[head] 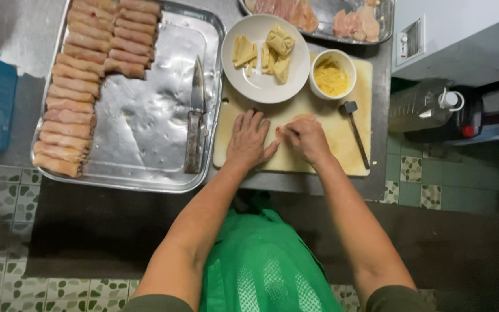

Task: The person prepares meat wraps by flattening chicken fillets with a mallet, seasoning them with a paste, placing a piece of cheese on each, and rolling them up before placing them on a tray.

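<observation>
Pressing on the cutting board (342, 151): my left hand (248, 140) lies flat, fingers spread, holding nothing; my right hand (306, 138) is curled over a pale meat slice (299, 119). Beside them: mallet (354, 132), plate (261, 86), bowl (331, 74). On the tray (145, 133): knife (194, 118), rolls (82, 86).
</observation>
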